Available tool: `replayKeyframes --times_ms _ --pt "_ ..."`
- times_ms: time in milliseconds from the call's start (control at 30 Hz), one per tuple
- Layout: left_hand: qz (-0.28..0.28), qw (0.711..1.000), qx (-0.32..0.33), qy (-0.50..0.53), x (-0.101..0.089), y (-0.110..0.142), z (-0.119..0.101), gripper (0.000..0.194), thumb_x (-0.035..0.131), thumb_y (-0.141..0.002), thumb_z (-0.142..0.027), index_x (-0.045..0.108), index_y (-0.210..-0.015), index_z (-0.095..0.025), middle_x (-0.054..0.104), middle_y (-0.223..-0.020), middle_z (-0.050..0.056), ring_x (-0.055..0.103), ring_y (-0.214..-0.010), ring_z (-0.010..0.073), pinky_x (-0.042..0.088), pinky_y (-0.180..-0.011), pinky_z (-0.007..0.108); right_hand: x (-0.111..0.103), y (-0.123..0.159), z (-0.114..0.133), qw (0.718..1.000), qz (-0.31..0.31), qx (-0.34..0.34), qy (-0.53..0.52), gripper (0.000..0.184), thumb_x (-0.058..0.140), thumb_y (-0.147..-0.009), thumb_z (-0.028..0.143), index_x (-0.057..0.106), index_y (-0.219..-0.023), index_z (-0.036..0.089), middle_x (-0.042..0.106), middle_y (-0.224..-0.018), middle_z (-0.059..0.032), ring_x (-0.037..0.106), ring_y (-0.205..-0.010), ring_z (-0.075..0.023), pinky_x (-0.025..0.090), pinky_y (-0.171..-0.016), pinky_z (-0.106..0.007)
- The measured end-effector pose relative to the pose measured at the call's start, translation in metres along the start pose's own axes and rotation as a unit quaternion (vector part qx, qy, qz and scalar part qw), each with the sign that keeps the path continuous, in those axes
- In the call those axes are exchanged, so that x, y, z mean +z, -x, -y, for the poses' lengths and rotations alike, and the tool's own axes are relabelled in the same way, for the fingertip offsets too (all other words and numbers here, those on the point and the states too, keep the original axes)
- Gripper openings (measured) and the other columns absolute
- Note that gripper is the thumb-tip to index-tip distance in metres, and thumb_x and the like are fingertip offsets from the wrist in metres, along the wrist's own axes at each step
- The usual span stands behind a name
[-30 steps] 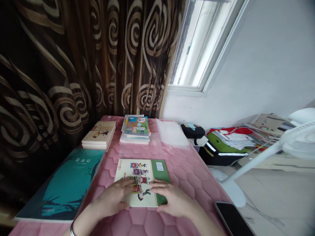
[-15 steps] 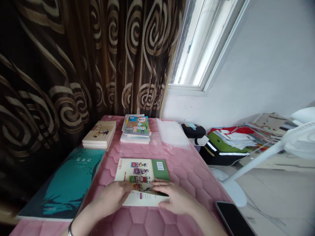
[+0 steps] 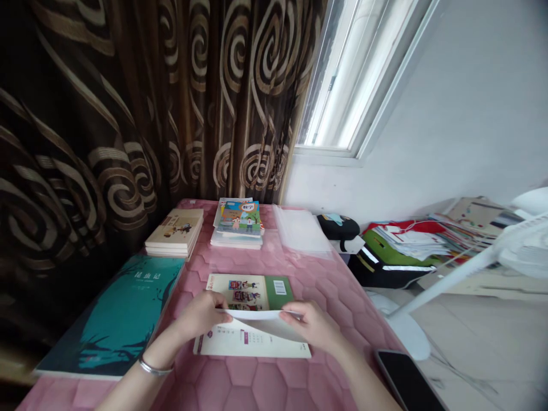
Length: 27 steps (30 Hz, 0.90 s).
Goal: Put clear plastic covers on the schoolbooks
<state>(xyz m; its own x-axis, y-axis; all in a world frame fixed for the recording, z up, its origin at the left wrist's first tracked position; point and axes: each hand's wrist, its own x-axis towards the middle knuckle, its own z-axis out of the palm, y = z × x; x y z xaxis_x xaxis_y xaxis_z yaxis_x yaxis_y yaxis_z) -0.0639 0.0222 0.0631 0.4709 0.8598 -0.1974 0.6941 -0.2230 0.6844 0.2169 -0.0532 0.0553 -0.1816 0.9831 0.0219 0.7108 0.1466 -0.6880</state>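
A thin book with a cream and green cover lies on the pink quilted table top in front of me. Its cover is lifted from the near edge and curls upward, baring a cream page beneath. My left hand pinches the raised cover at its left part. My right hand grips the same cover edge at its right part. A bracelet sits on my left wrist.
A large teal book lies to the left. Two book stacks and clear plastic sleeves sit at the far end. A dark phone rests at the near right edge. Bags, papers and a white fan stand on the floor at right.
Both hands went from lying flat on the book to gripping its cover, and the cover's near edge has risen, exposing the page under it.
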Motion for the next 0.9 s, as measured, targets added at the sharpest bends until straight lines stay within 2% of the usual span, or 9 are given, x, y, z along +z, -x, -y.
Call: replayKeyframes --times_ms 100,200,300,433,500,567,700,800,900 --pt "0.02 0.998 0.031 0.048 -0.01 0.0 0.003 0.021 0.065 -0.068 -0.036 0.068 -0.067 -0.016 0.061 -0.06 -0.002 0.053 -0.059 0.0135 0.034 -0.053 0.022 0.003 -0.006 -0.006 0.999 -0.031 0.022 -0.015 0.039 0.046 -0.09 0.049 0.069 -0.078 0.019 0.069 -0.075 -0.0007 0.063 -0.074 -0.0191 0.045 -0.064 -0.025" --pt "-0.02 0.994 0.064 0.091 -0.023 0.001 0.01 0.032 0.06 -0.075 -0.045 0.068 -0.073 -0.015 0.065 -0.069 0.001 0.056 -0.067 0.0157 0.039 -0.06 0.023 0.002 -0.013 -0.011 0.997 -0.069 0.03 -0.024 0.041 0.047 -0.088 0.053 0.07 -0.082 0.02 0.071 -0.081 -0.0019 0.065 -0.08 -0.0211 0.047 -0.069 -0.027" --pt "-0.06 0.98 0.063 0.181 -0.03 0.0 0.022 0.036 0.064 -0.072 -0.049 0.067 -0.08 -0.014 0.068 -0.076 0.004 0.059 -0.072 0.0178 0.043 -0.065 0.026 -0.003 -0.019 -0.013 0.994 -0.095 0.048 -0.011 0.04 0.048 -0.086 0.054 0.07 -0.081 0.021 0.071 -0.079 -0.0018 0.066 -0.079 -0.0224 0.048 -0.07 -0.029" --pt "-0.111 0.956 0.034 0.268 -0.021 -0.011 0.036 0.039 0.069 -0.063 -0.051 0.063 -0.078 -0.015 0.065 -0.068 0.001 0.058 -0.065 0.017 0.042 -0.059 0.025 -0.004 -0.027 0.0 0.984 -0.15 0.076 0.052 0.026 0.054 -0.086 0.043 0.07 -0.094 0.024 0.073 -0.095 -0.0034 0.066 -0.092 -0.0253 0.05 -0.08 -0.035" --pt "-0.151 0.952 0.018 0.267 -0.013 -0.019 0.042 0.038 0.068 -0.062 -0.05 0.061 -0.077 -0.016 0.063 -0.064 -0.001 0.057 -0.062 0.0161 0.041 -0.056 0.024 0.003 -0.032 0.016 0.967 -0.216 0.047 0.125 0.027 0.055 -0.086 0.033 0.068 -0.109 0.025 0.069 -0.114 -0.0065 0.06 -0.108 -0.0281 0.045 -0.093 -0.041" --pt "-0.193 0.946 0.004 0.259 -0.006 -0.029 0.046 0.036 0.068 -0.061 -0.047 0.059 -0.078 -0.017 0.062 -0.062 -0.002 0.058 -0.062 0.016 0.041 -0.055 0.024 0.019 -0.037 0.034 0.951 -0.247 -0.018 0.184 0.033 0.053 -0.089 0.029 0.064 -0.119 0.026 0.061 -0.128 -0.009 0.053 -0.119 -0.0299 0.038 -0.103 -0.048" --pt "-0.223 0.93 -0.008 0.292 0.001 -0.047 0.051 0.037 0.07 -0.057 -0.039 0.057 -0.085 -0.019 0.067 -0.067 -0.001 0.063 -0.064 0.0183 0.045 -0.058 0.026 0.065 -0.052 0.062 0.954 -0.16 -0.147 0.206 0.035 0.051 -0.093 0.033 0.059 -0.127 0.028 0.053 -0.14 -0.0068 0.041 -0.133 -0.0295 0.028 -0.111 -0.054" --pt "-0.291 0.905 -0.032 0.309 -0.002 -0.061 0.057 0.037 0.075 -0.053 -0.036 0.059 -0.083 -0.019 0.067 -0.068 0.001 0.063 -0.063 0.0196 0.046 -0.059 0.028 0.09 -0.06 0.061 0.955 -0.134 -0.162 0.208 0.039 0.053 -0.093 0.042 0.057 -0.129 0.03 0.051 -0.142 -0.0064 0.041 -0.134 -0.0307 0.028 -0.111 -0.058" --pt "-0.363 0.872 -0.052 0.325 -0.008 -0.082 0.064 0.031 0.076 -0.057 -0.034 0.057 -0.077 -0.02 0.066 -0.075 0.002 0.064 -0.073 0.0199 0.047 -0.066 0.029 0.1 -0.061 0.049 0.951 -0.141 -0.159 0.227 0.04 0.054 -0.093 0.041 0.054 -0.132 0.031 0.052 -0.142 -0.0056 0.044 -0.132 -0.0301 0.032 -0.108 -0.057"
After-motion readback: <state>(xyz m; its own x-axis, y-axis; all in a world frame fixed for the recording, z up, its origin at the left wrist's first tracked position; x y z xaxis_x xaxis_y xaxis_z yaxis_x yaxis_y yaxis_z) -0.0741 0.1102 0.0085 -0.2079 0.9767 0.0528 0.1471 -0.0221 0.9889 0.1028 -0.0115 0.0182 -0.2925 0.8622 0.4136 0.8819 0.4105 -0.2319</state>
